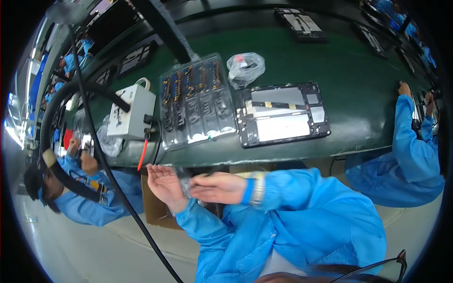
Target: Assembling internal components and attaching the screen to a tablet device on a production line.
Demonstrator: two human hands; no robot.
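In front of the bench edge, my left hand (pixel 166 185) is held palm up with its fingers stretched out. My right hand (pixel 218 187) comes across from the right, its fingers pressed together and pointing at the left palm. A blurred, see-through piece of plastic (pixel 183 180) shows between the two hands; whether the right fingers grip it I cannot tell. Beyond the hands, a clear blister tray (pixel 196 135) lies on the bench with rows of small dark parts. Right of it is an opened tablet (pixel 278 113), its silver battery and dark flex strip exposed.
A white control box (pixel 130 111) with a black hose and an orange-tipped lead stands left of the tray. A crumpled clear bag (pixel 246 68) lies behind the tablet. Below the edge is a cardboard box (pixel 155 207). Co-workers in blue sit at both sides; more opened tablets (pixel 300 24) lie farther back.
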